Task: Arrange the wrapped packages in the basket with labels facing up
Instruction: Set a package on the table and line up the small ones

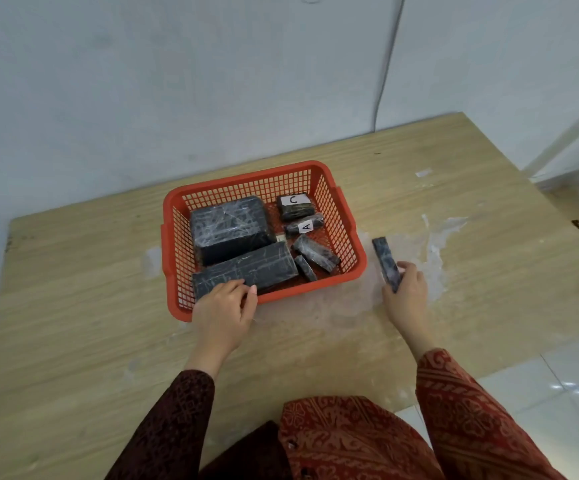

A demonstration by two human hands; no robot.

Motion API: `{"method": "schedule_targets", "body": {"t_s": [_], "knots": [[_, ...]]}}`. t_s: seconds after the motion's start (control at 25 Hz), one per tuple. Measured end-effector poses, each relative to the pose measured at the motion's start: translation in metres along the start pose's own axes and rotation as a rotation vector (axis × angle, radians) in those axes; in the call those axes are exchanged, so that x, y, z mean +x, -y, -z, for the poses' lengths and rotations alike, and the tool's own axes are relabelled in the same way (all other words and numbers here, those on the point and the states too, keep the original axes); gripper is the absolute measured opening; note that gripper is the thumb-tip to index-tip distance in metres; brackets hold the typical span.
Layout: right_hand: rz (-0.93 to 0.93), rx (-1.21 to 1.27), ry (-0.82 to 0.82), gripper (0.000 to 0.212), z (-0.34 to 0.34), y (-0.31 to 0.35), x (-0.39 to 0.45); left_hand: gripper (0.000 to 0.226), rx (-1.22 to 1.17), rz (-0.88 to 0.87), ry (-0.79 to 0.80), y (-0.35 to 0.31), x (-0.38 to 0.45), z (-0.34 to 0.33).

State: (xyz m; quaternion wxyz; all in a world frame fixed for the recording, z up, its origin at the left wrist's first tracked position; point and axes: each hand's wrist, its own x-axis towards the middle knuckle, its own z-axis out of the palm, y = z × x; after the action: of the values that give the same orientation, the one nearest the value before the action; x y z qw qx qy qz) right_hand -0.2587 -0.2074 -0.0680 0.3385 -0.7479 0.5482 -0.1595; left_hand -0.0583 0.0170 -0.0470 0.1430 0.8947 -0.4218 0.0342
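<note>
Hidden and cut off, as I see it from the head camera

My left hand (225, 306) covers the near end of the long black plastic-wrapped package (246, 270) and part of the red mesh plastic basket (345, 216) rim; my right hand (406, 289) hides the near end of the slim dark wrapped bar (386, 259). Most packages show no readable label. Both patterned red sleeves (471, 410) run off the bottom edge.

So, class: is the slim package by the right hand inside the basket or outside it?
Outside. The slim package lies on the table, right of the basket, with the right hand gripping its near end.
</note>
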Motion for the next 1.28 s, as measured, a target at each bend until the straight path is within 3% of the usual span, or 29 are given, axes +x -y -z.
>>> {"method": "schedule_targets", "body": {"t_s": [0.12,0.24,0.4,0.48,0.56,0.68,0.88,1.16,1.28], "knots": [[0.000,-0.046,0.049,0.041,-0.009,-0.012,-0.006,0.049,0.002,-0.010,-0.008,0.001,0.000,-0.001],[0.069,-0.055,-0.028,0.044,-0.001,0.005,0.004,0.049,0.003,-0.014,-0.007,0.002,0.000,-0.003],[0.473,0.072,-0.167,0.031,0.009,0.069,0.020,0.045,-0.002,-0.008,-0.011,0.003,0.001,-0.006],[0.624,0.018,-0.024,0.027,-0.002,0.101,0.029,0.045,0.002,-0.011,-0.018,0.004,0.000,-0.006],[0.695,-0.149,0.224,0.027,-0.023,0.122,0.037,0.045,0.001,-0.011,-0.024,0.004,0.001,-0.006],[0.633,-0.516,0.466,0.036,-0.053,0.129,0.045,0.044,-0.002,-0.007,-0.029,0.003,0.002,-0.005],[0.611,-0.731,0.536,0.065,-0.070,0.120,0.051,0.042,-0.016,-0.002,-0.042,0.003,0.002,-0.007],[0.697,-0.694,0.701,0.028,-0.061,0.142,0.088,0.044,-0.024,0.003,-0.022,0.005,0.001,-0.009],[0.686,-0.704,0.698,0.032,-0.063,0.146,0.100,0.044,-0.027,0.001,-0.014,0.006,0.001,-0.008]]}}
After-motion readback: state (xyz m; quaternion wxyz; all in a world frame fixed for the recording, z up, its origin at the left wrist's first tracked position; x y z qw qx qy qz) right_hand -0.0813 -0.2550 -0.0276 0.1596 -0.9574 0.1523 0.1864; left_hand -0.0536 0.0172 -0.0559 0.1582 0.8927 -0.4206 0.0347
